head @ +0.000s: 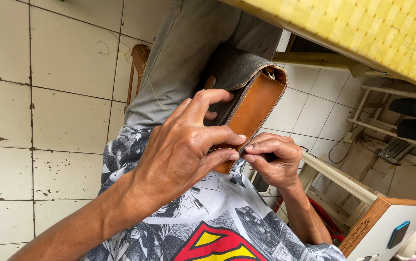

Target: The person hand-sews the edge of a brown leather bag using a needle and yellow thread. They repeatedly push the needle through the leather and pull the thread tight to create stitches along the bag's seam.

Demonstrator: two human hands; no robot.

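Left hand is gripping the tan leather pouch over the lap; right hand is pinching shut on the pouch's lower edge. Pouch is looking light, stiff-sided, best held by its edges.

A small rounded-rectangle screen, teal-blue in a dark frame, sits tilted on the white face of a wood-edged box at the near right. No packages, labels or signs show anywhere else in the scene.
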